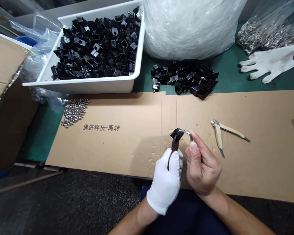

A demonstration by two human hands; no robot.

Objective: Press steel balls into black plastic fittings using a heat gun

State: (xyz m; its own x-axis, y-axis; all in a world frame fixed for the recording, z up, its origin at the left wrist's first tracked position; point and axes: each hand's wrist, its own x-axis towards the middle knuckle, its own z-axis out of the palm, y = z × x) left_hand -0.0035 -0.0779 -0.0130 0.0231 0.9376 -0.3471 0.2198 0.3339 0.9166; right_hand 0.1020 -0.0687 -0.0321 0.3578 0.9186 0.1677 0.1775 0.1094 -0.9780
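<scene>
My left hand [164, 181], in a white glove, is shut around a small tool with red and black handles [173, 152]. Above the glove sits a black plastic bracket [175, 135], and the tool's tip is hidden against it. My bare right hand [203, 164] pinches a bent silver metal rod [187, 133] between thumb and fingers. One end of the rod meets the bracket. Both hands are over a flattened cardboard sheet [259, 163]. A pair of beige-handled pliers [221, 133] lies open on the sheet, just right of my right hand.
A white tray [75, 86] heaped with black brackets stands at the back left, beside a loose pile of black brackets [186, 78]. Further back are a large plastic bag [188, 29], a bag of silver parts [267, 32] and a white work glove [269, 63]. Small silver pieces [74, 111] lie on the cardboard.
</scene>
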